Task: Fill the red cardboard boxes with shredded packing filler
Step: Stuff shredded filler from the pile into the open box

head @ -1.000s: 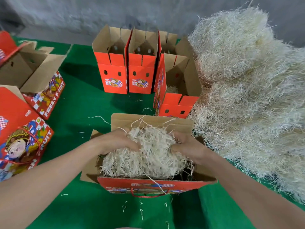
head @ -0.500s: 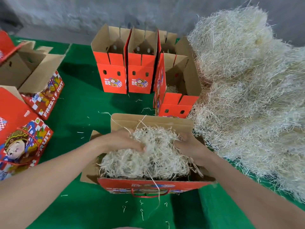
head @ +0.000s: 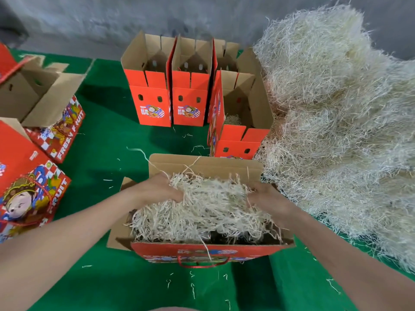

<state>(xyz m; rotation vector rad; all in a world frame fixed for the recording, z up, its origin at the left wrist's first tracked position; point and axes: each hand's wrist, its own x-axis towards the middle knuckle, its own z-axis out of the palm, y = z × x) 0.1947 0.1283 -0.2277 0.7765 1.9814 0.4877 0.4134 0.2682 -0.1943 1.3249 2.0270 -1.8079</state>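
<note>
Filling step: left hand (head: 157, 189) and right hand (head: 267, 198), fingers curled into the shredded filler wad (head: 208, 209), seat it in the 6 o'clock red box (head: 202, 252); next, probably press it level.

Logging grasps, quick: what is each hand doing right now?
Left hand: closed, gripping filler in the box.
Right hand: closed on the same filler, fingertips buried in it.

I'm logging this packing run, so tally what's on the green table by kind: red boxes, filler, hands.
Red box being filled: 1
Upright open red boxes behind it: 4
Red boxes at left, clearly seen: 2
Filler heap: 1
Filler wad in the front box: 1
Left hand and right hand gripping the wad: 2
Total: 11
</note>
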